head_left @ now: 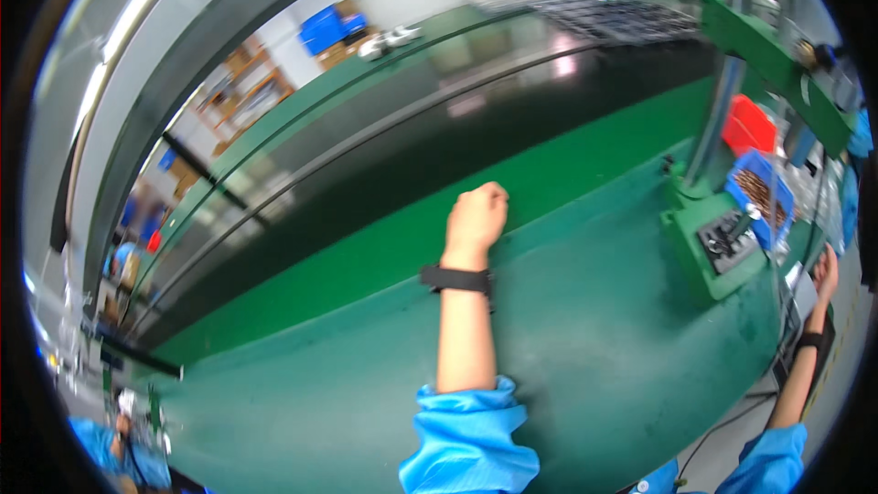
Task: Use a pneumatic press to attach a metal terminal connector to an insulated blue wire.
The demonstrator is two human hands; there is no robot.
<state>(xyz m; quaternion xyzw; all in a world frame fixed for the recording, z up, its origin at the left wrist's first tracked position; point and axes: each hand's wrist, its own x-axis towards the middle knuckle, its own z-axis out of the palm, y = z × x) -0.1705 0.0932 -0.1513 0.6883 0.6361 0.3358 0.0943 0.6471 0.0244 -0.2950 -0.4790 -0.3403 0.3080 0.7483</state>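
Note:
My left hand [477,212] reaches out over the green bench [585,348], near the strip along its far side. Its fingers are curled closed; whatever lies inside them, if anything, is hidden. A black strap circles that wrist. At the far right, my right hand [826,273] is beside the green bench press [713,247], next to a grey box [803,297]. Its fingers look stretched out, and I see nothing held in them. A small dark metal fixture [727,240] sits on the press base. Behind it, a blue bin [773,220] holds many small copper-coloured parts.
A red bin [749,126] stands behind the blue one. Beyond the bench runs a dark conveyor belt [402,155], with black grid trays [617,18] at its far end. Another person in blue sleeves [101,444] is at the lower left. Cables hang at the lower right.

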